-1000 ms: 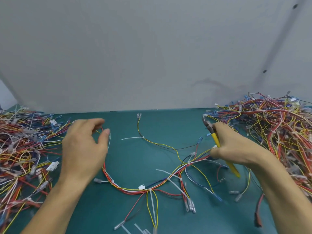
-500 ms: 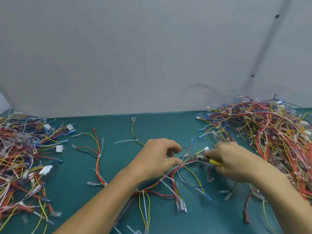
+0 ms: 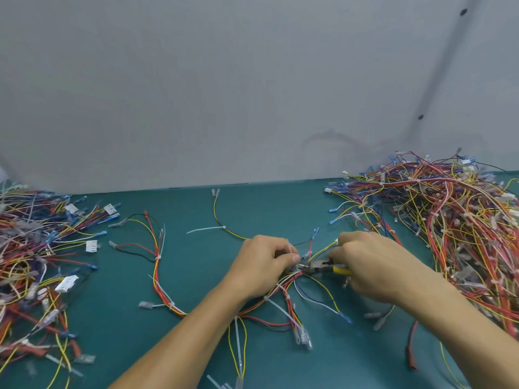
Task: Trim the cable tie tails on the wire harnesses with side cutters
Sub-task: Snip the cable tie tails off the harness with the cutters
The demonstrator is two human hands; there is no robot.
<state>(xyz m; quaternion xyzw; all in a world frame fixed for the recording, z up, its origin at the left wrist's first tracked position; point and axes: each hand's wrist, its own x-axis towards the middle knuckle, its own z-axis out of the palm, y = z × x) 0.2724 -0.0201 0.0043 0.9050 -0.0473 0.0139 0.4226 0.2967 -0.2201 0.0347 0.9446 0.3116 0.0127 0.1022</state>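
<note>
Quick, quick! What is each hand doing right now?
Left hand: curled, pinching the wire harness beside the cutter tip.
Right hand: curled round the yellow-handled side cutters.

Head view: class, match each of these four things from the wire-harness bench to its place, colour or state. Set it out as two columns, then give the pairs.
Column one
1 side cutters
2 left hand
3 long white tie tail
4 bench mat

Column two
A teal green
B pinches the harness at the cutter tip
C held in the right hand, yellow handles
D sticks out from a yellow-black wire, beyond both hands

Pairs: 1-C, 2-B, 3-D, 4-A
</note>
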